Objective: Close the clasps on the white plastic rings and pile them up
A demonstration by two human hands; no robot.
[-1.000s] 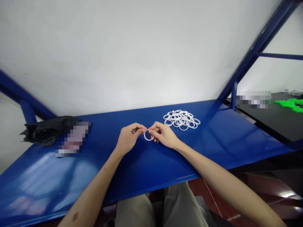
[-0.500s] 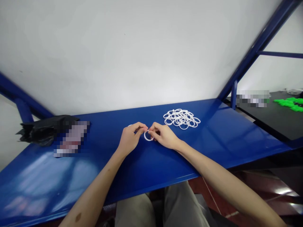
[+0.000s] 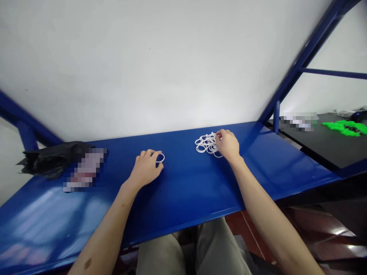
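Note:
A thin white plastic ring (image 3: 162, 157) lies on the blue tabletop, partly behind the fingers of my left hand (image 3: 145, 167). That hand is open, thumb and forefinger apart on either side of the ring. Farther right, my right hand (image 3: 228, 144) reaches into a loose pile of white rings (image 3: 202, 146), palm down. Its thumb and fingers are bent together over a ring at the pile's right side. The hand covers part of the pile, and the exact grip is partly hidden.
On the left of the blue table (image 3: 177, 202) lie a black plastic bag (image 3: 51, 158) and a blurred-out packet (image 3: 87, 168). A white wall rises behind. Blue frame posts (image 3: 275, 116) stand at the right, beside a black table with bright green pieces (image 3: 344, 127).
My hands have parted from the ring they both pinched in the middle. The left moved slightly left and opened; the right went right and away from me to the pile.

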